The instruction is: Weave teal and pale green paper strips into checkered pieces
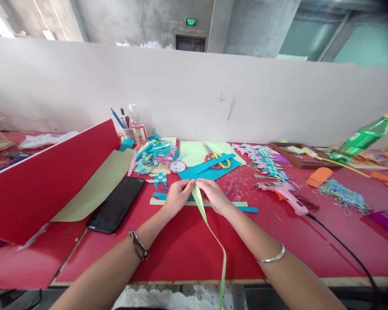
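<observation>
My left hand (178,196) and my right hand (214,196) meet over the middle of the red table, fingertips pinched together. Between them they grip one end of a light green paper strip (210,221), which hangs down past the table's front edge. Below my hands lie several blue and pale green paper strips (245,209). Just beyond are blue paper sheets (197,171) with scissors (217,160), red and yellow handled, on top. A small woven blue and green paper piece (160,178) rests left of them.
A black phone (116,204) and an upright red board (51,172) stand left. Paper scraps (157,153) pile up behind. On the right are a pink glue gun (286,196) with its cord, woven paper strips (265,161), a tilted green bottle (362,140) and yarn (344,196).
</observation>
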The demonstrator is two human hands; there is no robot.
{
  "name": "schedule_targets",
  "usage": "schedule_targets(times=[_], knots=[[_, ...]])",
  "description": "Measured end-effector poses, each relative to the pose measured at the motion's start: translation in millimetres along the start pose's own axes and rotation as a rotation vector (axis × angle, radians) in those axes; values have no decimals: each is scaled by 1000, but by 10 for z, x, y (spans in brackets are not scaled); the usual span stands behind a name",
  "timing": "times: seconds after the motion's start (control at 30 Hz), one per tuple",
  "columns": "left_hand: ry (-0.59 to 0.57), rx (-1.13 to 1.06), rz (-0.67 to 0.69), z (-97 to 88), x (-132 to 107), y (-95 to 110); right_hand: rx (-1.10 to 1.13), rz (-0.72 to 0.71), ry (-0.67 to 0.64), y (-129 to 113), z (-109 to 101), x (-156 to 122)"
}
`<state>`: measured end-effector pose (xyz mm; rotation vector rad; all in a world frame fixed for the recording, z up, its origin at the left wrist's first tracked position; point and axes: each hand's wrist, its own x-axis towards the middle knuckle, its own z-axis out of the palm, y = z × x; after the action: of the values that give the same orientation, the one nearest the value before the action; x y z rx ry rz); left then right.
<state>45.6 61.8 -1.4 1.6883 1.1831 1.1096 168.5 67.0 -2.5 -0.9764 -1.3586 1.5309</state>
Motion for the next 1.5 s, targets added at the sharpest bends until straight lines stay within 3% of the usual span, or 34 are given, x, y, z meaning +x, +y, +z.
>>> schedule_targets(times=[0.17,0.5,0.73,1.0,1.33,1.5], knots=[[-31,-92,-8,30,-6,19,68,7,13,-36,0,-20],[78,-173,-72,28,9,1,17,-67,50,-2,10,5],[-41,-138,-95,53,-21,42,49,-131,122,2,3,11],[-12,-29,33,40,-14,-35,12,-101,86,-1,19,9],[77,-97,-64,-18,-4,51,0,-98,76,-14,-6,9],[-49,-24,5,8,-28,58,22,-136,118,-28,-10,5]])
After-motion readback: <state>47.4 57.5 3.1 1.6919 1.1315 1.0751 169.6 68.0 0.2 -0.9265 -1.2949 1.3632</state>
